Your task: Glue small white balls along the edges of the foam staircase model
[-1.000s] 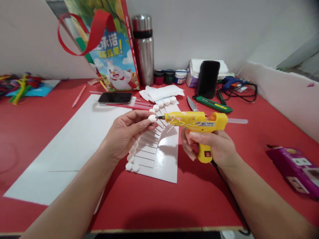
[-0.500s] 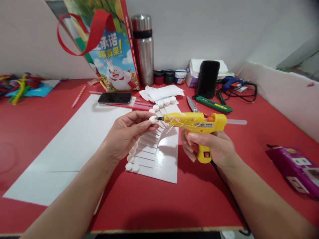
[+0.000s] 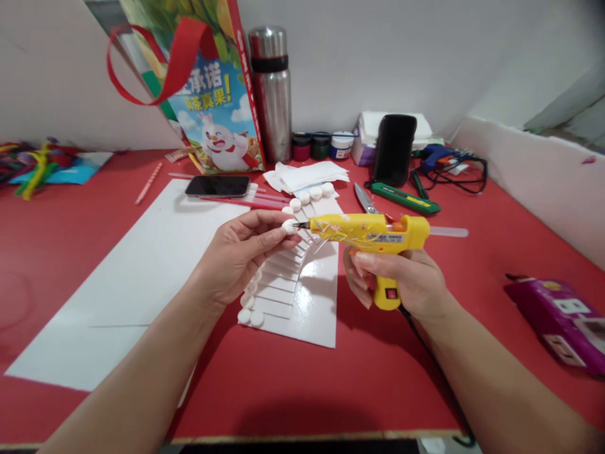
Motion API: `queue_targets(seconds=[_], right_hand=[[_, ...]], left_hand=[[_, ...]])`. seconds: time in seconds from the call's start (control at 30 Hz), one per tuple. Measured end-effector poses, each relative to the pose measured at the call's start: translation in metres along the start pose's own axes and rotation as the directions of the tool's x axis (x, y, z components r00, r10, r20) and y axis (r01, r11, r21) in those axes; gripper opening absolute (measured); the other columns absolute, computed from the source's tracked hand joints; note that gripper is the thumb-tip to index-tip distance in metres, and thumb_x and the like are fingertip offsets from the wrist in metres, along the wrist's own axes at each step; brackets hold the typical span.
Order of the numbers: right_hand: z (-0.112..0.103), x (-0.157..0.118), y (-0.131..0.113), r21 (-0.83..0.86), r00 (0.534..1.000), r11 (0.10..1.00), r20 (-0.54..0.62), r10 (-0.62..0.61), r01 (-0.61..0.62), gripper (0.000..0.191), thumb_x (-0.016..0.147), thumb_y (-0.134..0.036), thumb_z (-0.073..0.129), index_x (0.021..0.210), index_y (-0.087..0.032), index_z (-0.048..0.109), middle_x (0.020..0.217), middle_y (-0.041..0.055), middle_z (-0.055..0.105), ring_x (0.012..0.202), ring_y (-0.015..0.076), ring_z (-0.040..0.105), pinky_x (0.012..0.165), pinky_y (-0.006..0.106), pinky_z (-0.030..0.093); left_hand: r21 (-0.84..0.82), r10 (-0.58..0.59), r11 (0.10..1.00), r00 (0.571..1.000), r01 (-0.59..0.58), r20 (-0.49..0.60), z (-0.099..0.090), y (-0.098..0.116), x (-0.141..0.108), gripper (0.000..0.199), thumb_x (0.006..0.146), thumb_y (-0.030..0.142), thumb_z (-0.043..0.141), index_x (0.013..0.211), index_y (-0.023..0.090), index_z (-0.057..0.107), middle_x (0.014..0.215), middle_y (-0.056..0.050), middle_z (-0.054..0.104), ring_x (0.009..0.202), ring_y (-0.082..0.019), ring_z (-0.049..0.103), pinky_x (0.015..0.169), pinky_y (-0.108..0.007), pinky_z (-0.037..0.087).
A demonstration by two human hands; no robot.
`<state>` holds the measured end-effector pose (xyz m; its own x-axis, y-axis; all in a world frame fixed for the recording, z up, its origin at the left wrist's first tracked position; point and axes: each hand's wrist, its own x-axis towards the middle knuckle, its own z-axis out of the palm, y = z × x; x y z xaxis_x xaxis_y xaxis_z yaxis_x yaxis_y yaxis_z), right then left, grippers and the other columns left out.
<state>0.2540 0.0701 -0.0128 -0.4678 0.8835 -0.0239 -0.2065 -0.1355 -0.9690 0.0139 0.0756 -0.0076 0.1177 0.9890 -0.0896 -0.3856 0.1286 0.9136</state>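
Observation:
Between the thumb and fingers of my left hand (image 3: 246,252) is a small round white disc (image 3: 289,227). My right hand (image 3: 401,274) is wrapped round the handle of a yellow hot glue gun (image 3: 350,228), its metal nozzle at the disc. A clear glue stick (image 3: 448,232) pokes out of the gun's back. Below both hands lies a glossy white board (image 3: 314,321) with thin strips fanned across it. More white discs (image 3: 250,316) sit along the strips' outer ends; my left hand hides part of that row.
A large white sheet (image 3: 118,271) lies at left, with a phone (image 3: 217,185) at its far edge. Scissors (image 3: 365,198) and a green utility knife (image 3: 404,197) lie behind the gun. A steel flask (image 3: 276,101) stands at the back; a purple packet (image 3: 558,321) is at right.
Almost nothing differs. Both hands, the disc and the glue gun hold nearly the same position, with the nozzle still at the disc.

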Motion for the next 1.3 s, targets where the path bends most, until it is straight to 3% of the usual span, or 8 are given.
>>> queue_targets(seconds=[0.3,0.6,0.8,1.07,1.3], right_hand=[[0.0017,-0.0016,-0.0015,-0.006,1.0,1.0,-0.025,-0.011,0.011,0.023,0.083,-0.029,0.07,0.066,-0.016,0.062,0.055,-0.0022,0.053,0.04,0.0125,0.054,0.037,0.026,0.041],[0.0026,-0.0006,-0.0019,-0.017,0.999,1.0,-0.034,-0.016,0.015,0.023,0.082,-0.03,0.07,0.065,-0.017,0.061,0.053,-0.003,0.052,0.039,0.0119,0.053,0.036,0.025,0.041],[0.0029,-0.0011,-0.0022,-0.012,0.999,1.0,-0.048,-0.021,0.021,0.022,0.083,-0.03,0.071,0.068,-0.017,0.062,0.054,-0.0034,0.051,0.038,0.0119,0.053,0.035,0.025,0.04],[0.0028,-0.0013,-0.0026,-0.027,0.999,0.999,-0.05,-0.021,0.02,0.022,0.083,-0.03,0.07,0.067,-0.017,0.062,0.054,-0.003,0.051,0.039,0.0122,0.053,0.035,0.025,0.04],[0.0036,-0.0012,-0.0021,-0.012,0.999,1.0,-0.032,-0.021,0.021,0.022,0.083,-0.03,0.07,0.067,-0.017,0.061,0.053,-0.0038,0.051,0.038,0.0116,0.053,0.034,0.024,0.041]], left_hand=[[-0.041,-0.001,0.999,1.0,0.001,-0.002,0.0021,0.0018,-0.0008,0.019,0.077,0.01,0.083,0.095,0.013,0.079,0.09,-0.005,0.079,0.079,-0.013,0.077,0.083,-0.021,0.062],[0.013,-0.005,1.0,1.0,0.005,-0.01,0.0002,0.0001,-0.0009,0.022,0.076,0.014,0.085,0.097,0.015,0.08,0.093,-0.007,0.08,0.083,-0.016,0.077,0.088,-0.027,0.062],[0.003,-0.004,1.0,1.0,0.004,0.004,-0.0005,-0.0002,-0.0011,0.021,0.076,0.014,0.085,0.097,0.015,0.08,0.092,-0.006,0.08,0.082,-0.015,0.077,0.085,-0.023,0.062],[-0.018,0.03,0.999,0.999,-0.031,-0.015,0.0006,0.0005,-0.0007,0.022,0.074,0.014,0.087,0.094,0.014,0.08,0.093,-0.006,0.079,0.085,-0.017,0.077,0.094,-0.031,0.062],[-0.02,0.042,0.999,0.999,-0.043,-0.019,0.0,-0.0002,-0.0006,0.019,0.076,0.012,0.085,0.094,0.014,0.079,0.097,-0.006,0.079,0.089,-0.017,0.077,0.097,-0.031,0.061]])
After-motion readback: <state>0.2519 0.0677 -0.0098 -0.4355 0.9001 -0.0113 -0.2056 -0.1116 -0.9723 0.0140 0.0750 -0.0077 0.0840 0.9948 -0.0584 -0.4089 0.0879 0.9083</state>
